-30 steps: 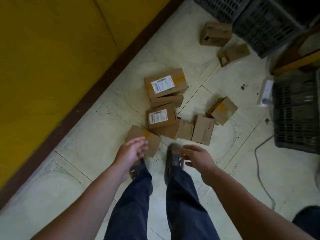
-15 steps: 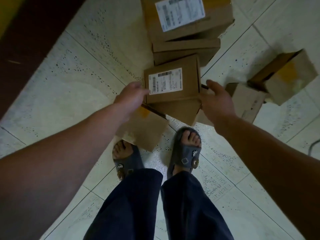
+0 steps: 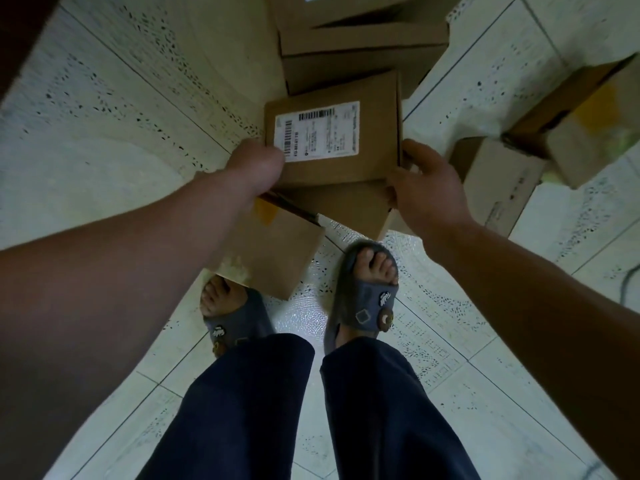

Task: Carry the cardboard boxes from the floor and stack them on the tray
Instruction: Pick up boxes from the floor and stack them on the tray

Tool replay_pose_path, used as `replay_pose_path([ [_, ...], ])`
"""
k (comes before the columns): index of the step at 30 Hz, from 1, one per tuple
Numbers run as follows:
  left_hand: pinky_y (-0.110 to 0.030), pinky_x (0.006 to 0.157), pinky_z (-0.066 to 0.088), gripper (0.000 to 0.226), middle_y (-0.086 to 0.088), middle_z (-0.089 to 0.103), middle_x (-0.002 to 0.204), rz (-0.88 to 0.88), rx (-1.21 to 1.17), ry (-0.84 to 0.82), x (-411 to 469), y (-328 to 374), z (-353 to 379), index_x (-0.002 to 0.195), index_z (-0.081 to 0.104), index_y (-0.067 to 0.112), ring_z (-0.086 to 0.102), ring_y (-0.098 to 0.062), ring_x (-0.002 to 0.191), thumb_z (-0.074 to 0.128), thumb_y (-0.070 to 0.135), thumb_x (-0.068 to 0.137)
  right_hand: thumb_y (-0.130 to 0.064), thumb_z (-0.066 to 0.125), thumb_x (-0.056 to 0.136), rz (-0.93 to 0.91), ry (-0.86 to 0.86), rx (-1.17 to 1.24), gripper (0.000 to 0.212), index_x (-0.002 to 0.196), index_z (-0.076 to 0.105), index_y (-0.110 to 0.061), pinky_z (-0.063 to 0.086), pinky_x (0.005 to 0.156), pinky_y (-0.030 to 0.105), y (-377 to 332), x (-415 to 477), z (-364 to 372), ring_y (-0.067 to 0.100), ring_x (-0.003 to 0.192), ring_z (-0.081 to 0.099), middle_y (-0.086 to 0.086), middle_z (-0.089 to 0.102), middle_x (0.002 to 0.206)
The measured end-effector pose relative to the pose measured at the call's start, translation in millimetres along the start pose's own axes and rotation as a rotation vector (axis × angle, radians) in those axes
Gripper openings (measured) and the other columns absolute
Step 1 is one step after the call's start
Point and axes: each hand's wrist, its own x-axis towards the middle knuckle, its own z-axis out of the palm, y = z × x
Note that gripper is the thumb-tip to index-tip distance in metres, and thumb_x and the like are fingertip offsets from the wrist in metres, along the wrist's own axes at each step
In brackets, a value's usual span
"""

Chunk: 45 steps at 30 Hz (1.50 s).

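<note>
Atop a heap of cardboard boxes on the tiled floor, a labelled cardboard box is held between both hands. Its left edge is clasped by the left hand, its right edge by the right hand; both arms are stretched forward and down.

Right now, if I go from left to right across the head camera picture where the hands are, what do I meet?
The left hand → labelled box, held between both hands → right hand → plain box → tilted box with yellow tape.
</note>
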Motion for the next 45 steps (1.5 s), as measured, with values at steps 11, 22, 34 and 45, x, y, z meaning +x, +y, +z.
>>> replay_pose_path([
  [11,-0.037,0.091,0.051,0.043,0.006,0.065,0.112,-0.006,-0.534,-0.004,-130.2,-12.2,-70.0,0.129,0.055,0.028,0.059,-0.014,0.104,0.053,0.008,0.091,-0.009,0.052,0.093,0.109,0.087,0.175,0.037,0.080,0.062,-0.042,0.053,0.090,0.034,-50.2,-101.4,-41.3,0.009,0.093,0.062,-0.013,0.066,0.097],
  [22,-0.029,0.087,0.052,0.035,0.009,0.069,0.115,0.185,-0.764,0.026,-317.3,-0.9,-188.7,0.126,0.059,0.029,0.064,-0.010,0.105,0.054,0.012,0.097,-0.009,0.053,0.097,0.070,0.059,0.391,0.029,0.119,0.065,-0.023,0.051,0.095,0.034,-158.8,-269.1,-90.3,0.014,0.106,0.063,-0.005,0.068,0.109],
  [34,-0.028,0.092,0.053,0.043,0.008,0.067,0.121,0.455,-0.920,0.120,-525.8,-6.8,-282.0,0.135,0.054,0.025,0.063,-0.008,0.110,0.057,0.010,0.095,-0.013,0.058,0.095,-0.183,0.060,0.442,0.016,0.104,0.064,-0.025,0.053,0.090,0.033,-265.3,-447.7,-150.8,0.014,0.102,0.064,-0.004,0.068,0.105],
  [45,-0.030,0.094,0.051,0.045,0.001,0.066,0.125,0.429,-1.323,0.502,-682.5,-69.4,-225.7,0.136,0.055,0.021,0.064,-0.010,0.108,0.059,0.007,0.094,-0.015,0.059,0.094,-0.480,-0.297,0.181,0.018,0.106,0.067,-0.025,0.053,0.089,0.035,-274.6,-531.6,-188.5,0.018,0.100,0.064,0.000,0.068,0.107],
])
